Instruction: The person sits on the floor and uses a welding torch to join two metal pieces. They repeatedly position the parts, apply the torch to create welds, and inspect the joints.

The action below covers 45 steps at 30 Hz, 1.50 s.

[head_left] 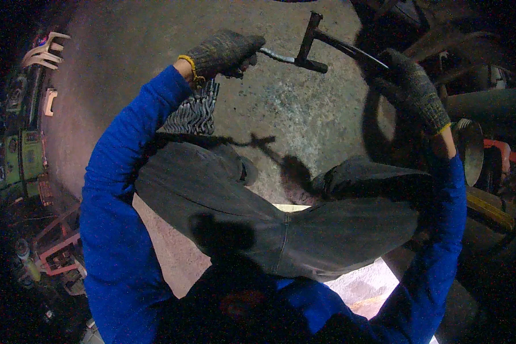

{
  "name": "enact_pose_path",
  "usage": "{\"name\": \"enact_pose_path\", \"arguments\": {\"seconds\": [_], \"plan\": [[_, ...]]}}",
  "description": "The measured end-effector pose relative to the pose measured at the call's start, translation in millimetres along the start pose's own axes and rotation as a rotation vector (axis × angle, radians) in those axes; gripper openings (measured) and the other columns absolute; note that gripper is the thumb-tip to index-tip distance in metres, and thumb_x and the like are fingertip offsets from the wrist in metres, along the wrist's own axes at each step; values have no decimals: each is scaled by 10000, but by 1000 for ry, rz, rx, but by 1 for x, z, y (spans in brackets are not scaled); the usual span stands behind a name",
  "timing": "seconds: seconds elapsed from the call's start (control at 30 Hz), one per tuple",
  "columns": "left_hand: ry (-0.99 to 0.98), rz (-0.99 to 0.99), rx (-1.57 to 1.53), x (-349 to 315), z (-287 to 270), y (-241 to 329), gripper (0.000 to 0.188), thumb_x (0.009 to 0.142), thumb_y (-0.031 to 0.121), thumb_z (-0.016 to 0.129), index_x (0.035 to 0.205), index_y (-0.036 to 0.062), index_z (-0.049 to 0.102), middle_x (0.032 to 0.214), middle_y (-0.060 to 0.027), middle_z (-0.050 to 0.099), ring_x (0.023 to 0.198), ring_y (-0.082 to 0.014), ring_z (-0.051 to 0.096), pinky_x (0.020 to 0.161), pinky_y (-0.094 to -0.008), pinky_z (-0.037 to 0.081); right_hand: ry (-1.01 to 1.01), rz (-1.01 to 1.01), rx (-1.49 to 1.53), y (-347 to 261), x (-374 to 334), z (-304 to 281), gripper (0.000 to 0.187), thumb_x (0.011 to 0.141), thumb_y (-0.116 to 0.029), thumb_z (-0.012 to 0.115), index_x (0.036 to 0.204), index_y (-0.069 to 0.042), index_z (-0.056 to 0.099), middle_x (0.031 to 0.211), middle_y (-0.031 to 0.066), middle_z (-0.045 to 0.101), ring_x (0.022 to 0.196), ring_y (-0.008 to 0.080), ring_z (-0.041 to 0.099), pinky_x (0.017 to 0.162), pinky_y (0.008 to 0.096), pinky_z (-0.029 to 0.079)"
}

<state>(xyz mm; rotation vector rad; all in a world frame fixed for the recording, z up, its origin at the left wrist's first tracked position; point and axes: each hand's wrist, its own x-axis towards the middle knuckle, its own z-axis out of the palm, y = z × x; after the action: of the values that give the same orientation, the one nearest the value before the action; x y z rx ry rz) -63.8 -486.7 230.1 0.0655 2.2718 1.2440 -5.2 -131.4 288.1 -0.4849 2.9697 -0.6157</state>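
My left hand [226, 53], in a grey knit glove with a yellow cuff, is closed around one end of a bent metal rod [278, 55]. The rod's other end meets a dark metal tool [311, 41], which has a long shaft, a crossbar and a short cylinder at its lower end. Whether the rod goes into that cylinder or only touches it, I cannot tell. My right hand [410, 89], gloved alike, grips the far end of the tool's shaft. Below my left wrist lies a stack of wavy metal rods [195, 112] on the floor.
Stained concrete floor [292, 109] spreads between my legs [223, 189]. Dark machinery and a large pipe [481, 106] crowd the right side, near a yellow bar [490, 209]. At the left are a white plastic chair [46, 51], green equipment [26, 152] and a red metal frame [57, 255].
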Motion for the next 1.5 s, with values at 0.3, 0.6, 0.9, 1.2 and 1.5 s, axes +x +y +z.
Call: {"name": "enact_pose_path", "arguments": {"seconds": [0.3, 0.6, 0.9, 1.2, 1.5], "plan": [[-11, 86, -130, -4, 0, -10, 536, 908, 543, 582, 816, 22, 668, 653, -35, 598, 513, -117, 530, 463, -271, 437, 71, -106, 83, 1, -1, 4, 481, 828, -309, 752, 1151, 12, 599, 1023, 214, 666, 942, 342, 656, 811, 403, 522], [-28, 27, 1, 0, -3, -4, 592, 928, 560, 531, 866, -11, 669, 716, -96, 637, 553, -146, 554, 545, -326, 529, -25, 22, 55, -6, 2, -4, 494, 833, -242, 748, 1217, 17, 573, 1087, 170, 665, 1000, 260, 634, 877, 350, 499], [-34, -9, -62, 1, -4, -7, 574, 919, 549, 555, 867, -11, 666, 737, -91, 636, 570, -142, 552, 549, -322, 523, -71, 56, 88, -9, 4, -6, 480, 836, -167, 733, 1246, 14, 561, 1096, 156, 664, 1004, 206, 623, 877, 332, 501], [-39, 21, -71, -4, -6, -7, 571, 890, 567, 595, 855, 2, 665, 758, -72, 633, 595, -136, 558, 551, -315, 527, -32, -13, 62, 1, 6, -2, 503, 836, -189, 734, 1256, 20, 552, 1101, 162, 662, 996, 236, 629, 865, 347, 502], [-21, -1, -53, -4, -4, -4, 575, 908, 560, 572, 841, -4, 666, 745, -72, 634, 596, -138, 558, 562, -313, 526, -68, 89, 3, -9, 6, -6, 608, 824, -278, 762, 1299, 21, 530, 1187, 204, 625, 1085, 269, 608, 930, 363, 485]]}}
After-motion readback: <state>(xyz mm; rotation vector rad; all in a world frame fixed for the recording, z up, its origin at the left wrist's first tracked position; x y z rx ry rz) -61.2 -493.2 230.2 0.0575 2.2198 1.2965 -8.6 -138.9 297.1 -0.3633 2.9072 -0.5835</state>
